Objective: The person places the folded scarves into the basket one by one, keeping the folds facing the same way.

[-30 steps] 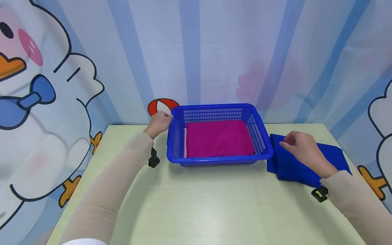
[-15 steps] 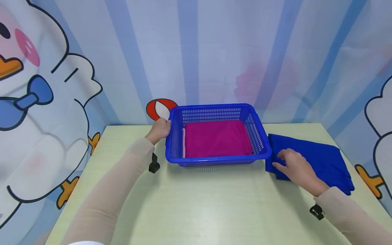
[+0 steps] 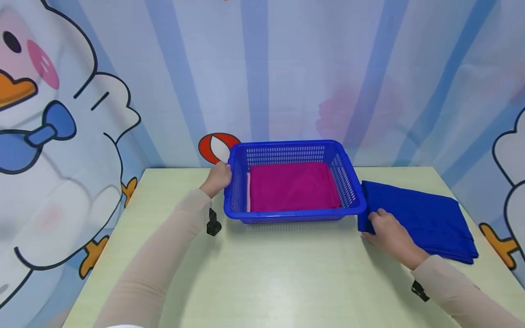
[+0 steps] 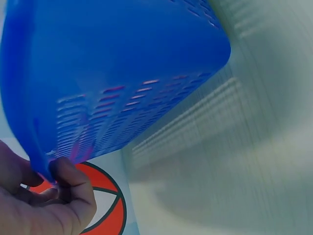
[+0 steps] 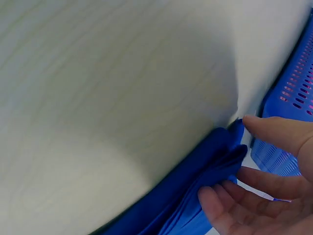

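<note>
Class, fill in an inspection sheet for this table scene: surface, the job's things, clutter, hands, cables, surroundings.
Surface: pale wooden table.
Job's things: blue basket holding a folded magenta cloth; folded blue cloth on the table to its right.
Clutter: nothing seen.
Hands: left hand grips the basket's left rim; right hand pinches the blue cloth's near-left corner.
Cables: nothing seen.
Surroundings: cartoon duck backdrop with blue stripes.
</note>
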`<action>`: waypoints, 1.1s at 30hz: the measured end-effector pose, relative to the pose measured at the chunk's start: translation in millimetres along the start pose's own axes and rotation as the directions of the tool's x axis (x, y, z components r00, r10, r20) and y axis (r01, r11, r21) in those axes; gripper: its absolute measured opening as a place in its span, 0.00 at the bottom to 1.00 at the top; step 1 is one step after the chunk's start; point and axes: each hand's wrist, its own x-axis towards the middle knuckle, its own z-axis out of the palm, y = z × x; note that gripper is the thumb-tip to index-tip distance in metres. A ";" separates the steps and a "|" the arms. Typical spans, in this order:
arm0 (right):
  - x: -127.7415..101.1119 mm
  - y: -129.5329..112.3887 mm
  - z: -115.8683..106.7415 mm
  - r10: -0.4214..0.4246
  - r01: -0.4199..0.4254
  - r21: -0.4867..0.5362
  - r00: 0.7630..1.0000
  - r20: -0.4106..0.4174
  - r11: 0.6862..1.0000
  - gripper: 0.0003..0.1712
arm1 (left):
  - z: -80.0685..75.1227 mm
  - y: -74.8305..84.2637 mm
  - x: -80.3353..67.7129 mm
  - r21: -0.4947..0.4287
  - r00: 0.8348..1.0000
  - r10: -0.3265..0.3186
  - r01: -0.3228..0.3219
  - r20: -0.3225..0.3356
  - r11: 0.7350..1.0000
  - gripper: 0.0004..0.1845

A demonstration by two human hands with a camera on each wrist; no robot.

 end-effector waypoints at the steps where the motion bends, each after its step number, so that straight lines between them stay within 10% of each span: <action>1: 0.3 0.4 1.2 -0.008 0.008 -0.013 1.000 -0.006 1.000 0.21 | 0.4 0.1 -0.7 -0.015 1.000 -0.008 0.008 -0.003 1.000 0.18; 33: 14.8 5.9 8.3 -0.059 0.050 -0.136 0.996 -0.063 0.990 0.09 | 15.1 -8.6 -5.8 -0.147 0.996 -0.044 0.031 -0.084 0.989 0.24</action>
